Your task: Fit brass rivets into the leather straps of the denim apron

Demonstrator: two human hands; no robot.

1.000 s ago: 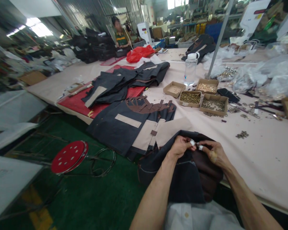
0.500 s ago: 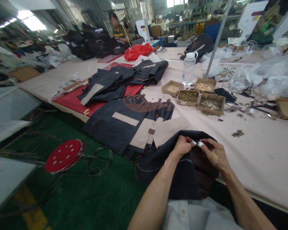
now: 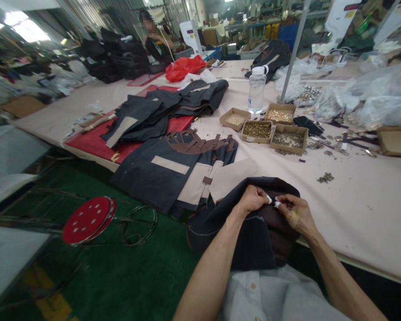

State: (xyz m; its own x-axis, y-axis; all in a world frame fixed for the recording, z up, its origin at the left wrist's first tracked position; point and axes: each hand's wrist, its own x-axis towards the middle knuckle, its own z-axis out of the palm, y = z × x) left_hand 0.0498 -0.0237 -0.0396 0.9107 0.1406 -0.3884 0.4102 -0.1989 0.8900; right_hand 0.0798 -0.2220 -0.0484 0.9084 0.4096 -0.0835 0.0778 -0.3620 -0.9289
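Hands, head view: left hand [image 3: 252, 199] and right hand [image 3: 298, 213] meet over the cloth, fingertips near each other and white-wrapped; each is drawn into a narrow pinch on the material. Whether a small fitting sits between them cannot be told.
Held cloth: blue-black fabric piece with a brown inner face [image 3: 254, 245], bunched at the table edge and draped towards the wearer; pale stitching follows a curved seam, and the folds look soft but fairly heavy.
Stacked panels: flat blue-black cloth panels with beige patches [image 3: 138, 180], left of the held cloth, edges fanned; short brown straps [image 3: 194, 145] radiate along a curved brown border.
Boxes: four shallow, open cardboard trays grouped beyond the hands. One [image 3: 256, 139] holds brass-toned pieces, one [image 3: 287, 148] darker pieces; the two behind contain paler and coppery ones.
Loose metal: small heap of dark metal pieces [image 3: 325, 178], irregular in outline, right of the trays.
Bottle: clear plastic bottle with a white cap [image 3: 256, 93], upright behind the trays.
Table: pale pinkish, slightly creased covering [image 3: 350, 223], matt in appearance.
Stool: round red seat pierced with holes [image 3: 87, 220], beside the table above green flooring.
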